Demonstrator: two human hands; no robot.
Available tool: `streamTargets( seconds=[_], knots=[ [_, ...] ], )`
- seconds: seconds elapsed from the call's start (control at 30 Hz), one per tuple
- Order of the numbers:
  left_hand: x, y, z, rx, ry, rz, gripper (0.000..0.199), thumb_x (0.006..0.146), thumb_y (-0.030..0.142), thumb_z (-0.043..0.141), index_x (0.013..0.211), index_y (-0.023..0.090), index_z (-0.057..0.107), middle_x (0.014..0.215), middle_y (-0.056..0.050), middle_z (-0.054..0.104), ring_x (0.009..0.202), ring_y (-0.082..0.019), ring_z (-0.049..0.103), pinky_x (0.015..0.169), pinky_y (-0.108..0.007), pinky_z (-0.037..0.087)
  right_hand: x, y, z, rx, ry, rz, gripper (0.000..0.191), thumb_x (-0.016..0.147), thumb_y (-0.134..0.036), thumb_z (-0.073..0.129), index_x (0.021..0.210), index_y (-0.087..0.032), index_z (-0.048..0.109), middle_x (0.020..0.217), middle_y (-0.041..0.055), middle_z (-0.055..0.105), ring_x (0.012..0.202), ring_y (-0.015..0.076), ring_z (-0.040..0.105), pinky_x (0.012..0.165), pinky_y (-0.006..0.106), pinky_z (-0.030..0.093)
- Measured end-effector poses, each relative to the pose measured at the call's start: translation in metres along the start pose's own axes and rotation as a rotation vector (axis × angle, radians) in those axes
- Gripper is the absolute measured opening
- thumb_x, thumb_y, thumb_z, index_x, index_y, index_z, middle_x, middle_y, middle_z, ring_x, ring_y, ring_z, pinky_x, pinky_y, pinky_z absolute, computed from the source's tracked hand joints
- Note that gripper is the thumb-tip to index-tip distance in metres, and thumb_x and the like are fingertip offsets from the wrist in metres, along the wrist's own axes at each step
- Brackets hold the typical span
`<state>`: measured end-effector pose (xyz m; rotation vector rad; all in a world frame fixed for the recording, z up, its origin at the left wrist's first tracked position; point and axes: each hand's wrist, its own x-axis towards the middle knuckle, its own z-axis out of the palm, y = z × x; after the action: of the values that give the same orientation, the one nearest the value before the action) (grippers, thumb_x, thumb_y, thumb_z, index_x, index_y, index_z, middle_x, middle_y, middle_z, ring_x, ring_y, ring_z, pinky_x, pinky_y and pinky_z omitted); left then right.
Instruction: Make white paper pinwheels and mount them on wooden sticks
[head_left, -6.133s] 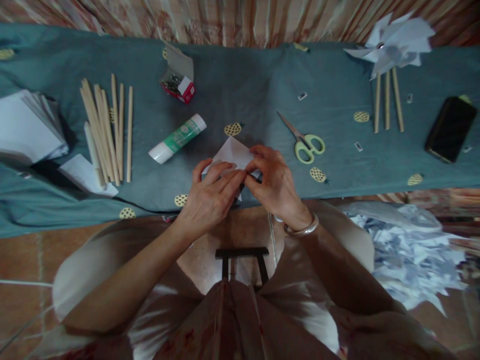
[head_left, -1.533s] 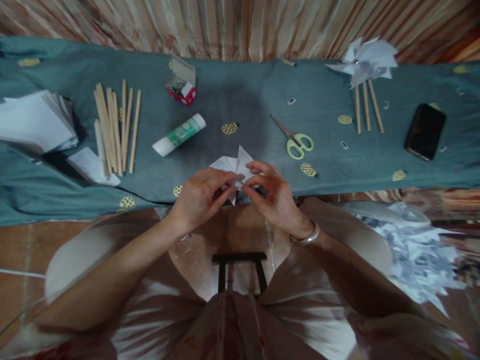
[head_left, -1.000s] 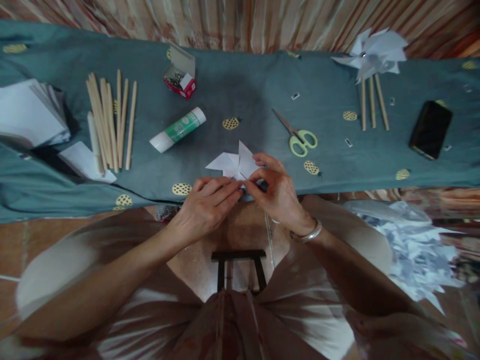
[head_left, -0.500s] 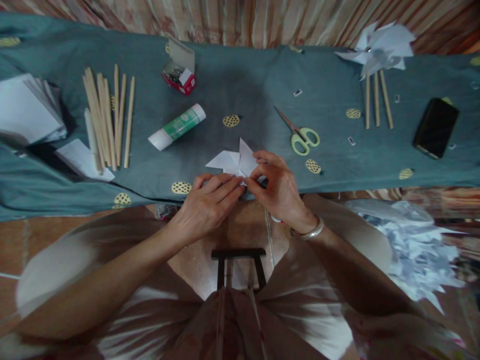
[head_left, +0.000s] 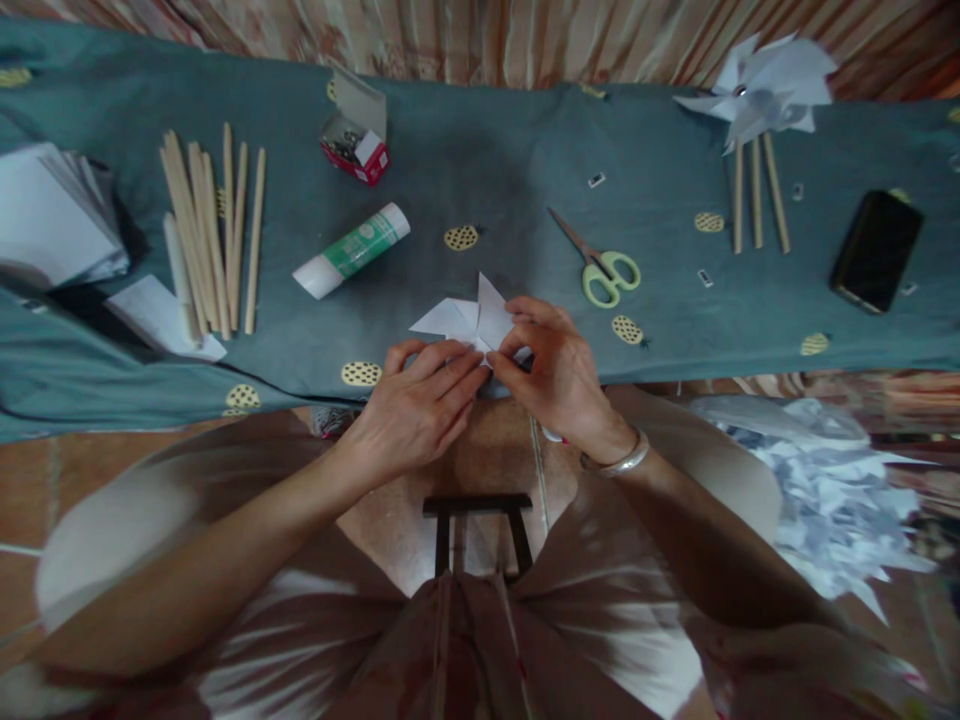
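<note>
A white paper pinwheel point(head_left: 489, 318) with folded, pointed blades lies near the front edge of the cloth-covered table. My left hand point(head_left: 420, 400) is over its lower left part, fingertips close together and pressed on the paper near its middle. From the right, my right hand point(head_left: 553, 372) pinches the paper near the centre between thumb and index finger, other fingers curled. The hands almost meet there and hide the lower blades. Green-handled scissors point(head_left: 600, 268) lie right of the paper, and a green and white glue stick point(head_left: 352, 250) lies to its left.
Several wooden sticks point(head_left: 206, 235) lie at the left beside a stack of white paper point(head_left: 52, 215). A red open box point(head_left: 356, 145) holds small metal pieces. Finished pinwheels point(head_left: 780, 85) and a black phone point(head_left: 876, 250) are at the right. A bag of paper pieces point(head_left: 832, 490) stands below.
Both hands stay at the same place on the paper pinwheel, with only slight finger movement. The whole view has shifted a little.
</note>
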<state>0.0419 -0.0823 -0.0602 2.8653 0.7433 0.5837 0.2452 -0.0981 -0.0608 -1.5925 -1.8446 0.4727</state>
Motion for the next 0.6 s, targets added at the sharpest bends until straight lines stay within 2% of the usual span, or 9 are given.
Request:
streamTargets(
  seconds=[0.2,0.37,0.5,0.6],
  knots=[
    [0.004,0.001,-0.001,-0.004,-0.036,-0.05,0.031,0.099,0.021,0.044,0.127,0.016,0.057,0.13,-0.008,0.069,0.123,-0.028,0.06,0.101,-0.048,0.042,-0.001,0.0,-0.001,0.006,-0.007,-0.007,0.015,0.082,-0.019,0.066,0.07,-0.024,0.057,0.104,0.0063,0.066,0.114,0.0256,0.061,0.102,0.045,0.05],
    [0.006,0.001,-0.004,0.0,-0.056,-0.04,0.03,0.099,0.021,0.044,0.125,0.016,0.058,0.128,-0.008,0.07,0.121,-0.029,0.061,0.099,-0.05,0.044,-0.006,-0.001,-0.003,0.031,-0.035,0.014,0.003,0.089,-0.027,0.061,0.089,-0.026,0.063,0.124,0.008,0.061,0.12,0.0297,0.056,0.106,0.051,0.045],
    [0.007,0.001,-0.005,-0.029,-0.074,-0.061,0.03,0.099,0.019,0.043,0.123,0.016,0.059,0.127,-0.008,0.07,0.123,-0.029,0.06,0.1,-0.051,0.043,-0.01,0.0,-0.001,0.022,-0.047,-0.053,0.015,0.094,-0.027,0.056,0.105,-0.031,0.064,0.13,0.0048,0.058,0.124,0.0271,0.054,0.11,0.049,0.043],
    [0.007,0.001,-0.004,-0.033,-0.05,-0.056,0.028,0.099,0.02,0.044,0.122,0.016,0.059,0.126,-0.008,0.071,0.122,-0.028,0.06,0.1,-0.049,0.043,-0.011,0.001,0.001,0.014,-0.074,-0.086,0.022,0.096,-0.025,0.05,0.111,-0.033,0.063,0.136,0.0029,0.055,0.124,0.0263,0.054,0.112,0.05,0.042]
  ],
)
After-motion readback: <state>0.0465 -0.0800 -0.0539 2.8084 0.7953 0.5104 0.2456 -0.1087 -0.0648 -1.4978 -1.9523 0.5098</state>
